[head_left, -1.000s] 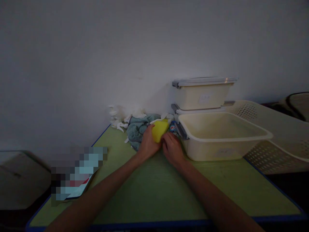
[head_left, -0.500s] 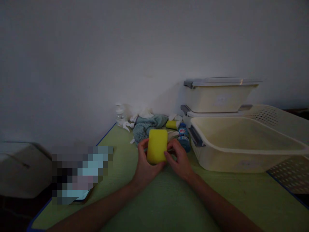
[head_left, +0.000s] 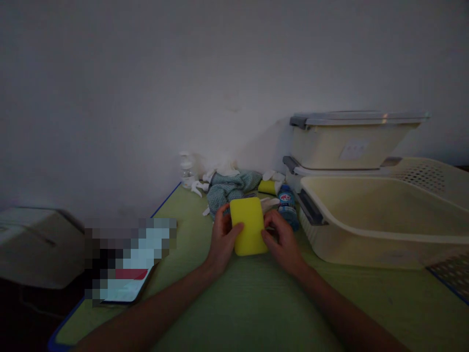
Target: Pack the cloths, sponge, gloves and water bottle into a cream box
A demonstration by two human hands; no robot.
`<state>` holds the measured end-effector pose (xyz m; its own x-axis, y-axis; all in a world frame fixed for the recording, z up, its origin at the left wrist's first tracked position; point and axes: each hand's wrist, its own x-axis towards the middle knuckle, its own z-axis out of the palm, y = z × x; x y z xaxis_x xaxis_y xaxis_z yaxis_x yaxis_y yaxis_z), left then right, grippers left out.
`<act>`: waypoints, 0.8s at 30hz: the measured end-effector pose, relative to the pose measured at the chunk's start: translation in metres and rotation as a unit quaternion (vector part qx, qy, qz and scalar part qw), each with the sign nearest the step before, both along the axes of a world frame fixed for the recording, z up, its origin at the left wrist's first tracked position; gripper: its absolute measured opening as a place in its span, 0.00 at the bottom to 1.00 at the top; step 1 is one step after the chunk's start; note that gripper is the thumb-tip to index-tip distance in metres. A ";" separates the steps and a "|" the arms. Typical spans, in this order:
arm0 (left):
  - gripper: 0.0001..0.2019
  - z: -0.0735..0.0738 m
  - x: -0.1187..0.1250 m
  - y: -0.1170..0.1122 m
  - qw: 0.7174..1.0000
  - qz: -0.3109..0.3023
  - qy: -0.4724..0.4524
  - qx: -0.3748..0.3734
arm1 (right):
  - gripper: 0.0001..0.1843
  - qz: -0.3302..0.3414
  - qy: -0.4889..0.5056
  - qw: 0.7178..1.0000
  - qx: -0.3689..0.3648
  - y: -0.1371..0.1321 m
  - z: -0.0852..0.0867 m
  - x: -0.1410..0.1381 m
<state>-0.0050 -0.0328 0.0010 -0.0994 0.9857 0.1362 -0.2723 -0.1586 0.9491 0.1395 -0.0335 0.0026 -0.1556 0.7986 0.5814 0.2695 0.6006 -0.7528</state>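
A yellow sponge [head_left: 249, 230] is held up between my two hands above the green table [head_left: 234, 303]. My left hand [head_left: 224, 237] is closed on its left side, thumb across the front face and fingers behind. At the right edge, my right hand [head_left: 282, 239] pinches the sponge between thumb and curled fingers. Behind it lie a crumpled grey-green cloth [head_left: 223, 190], a second yellow sponge [head_left: 267, 187] and a blue bottle [head_left: 287, 208] with a label.
To the right stands an open cream basin [head_left: 366, 254] with grey handles, beside a stacked lidded box [head_left: 351, 144] and a perforated basket [head_left: 425, 173]. A clear pump bottle [head_left: 187, 171] is at the back left. A partly pixelated phone-like screen [head_left: 142, 264] lies left.
My left thumb has moved up from the sponge's lower edge onto its front face. The whole view has shifted slightly, so the surroundings on the right appear farther right.
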 end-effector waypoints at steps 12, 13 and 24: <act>0.26 -0.001 0.001 -0.001 1.000 -0.010 0.004 0.026 | 0.05 0.018 0.024 0.999 -0.044 0.000 0.001 0.001; 0.25 -0.001 0.001 -0.002 1.000 -0.011 0.003 0.024 | 0.05 0.022 0.026 0.998 -0.047 0.000 0.001 0.002; 0.26 -0.001 0.001 -0.001 0.999 -0.027 -0.022 0.023 | 0.05 0.049 0.071 0.989 -0.119 0.005 0.000 0.005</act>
<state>-0.0044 -0.0341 0.0000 -0.0540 0.9826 0.1779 -0.3223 -0.1858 0.9282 0.1446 -0.0286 0.0026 -0.1693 0.9006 0.4003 0.1006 0.4198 -0.9020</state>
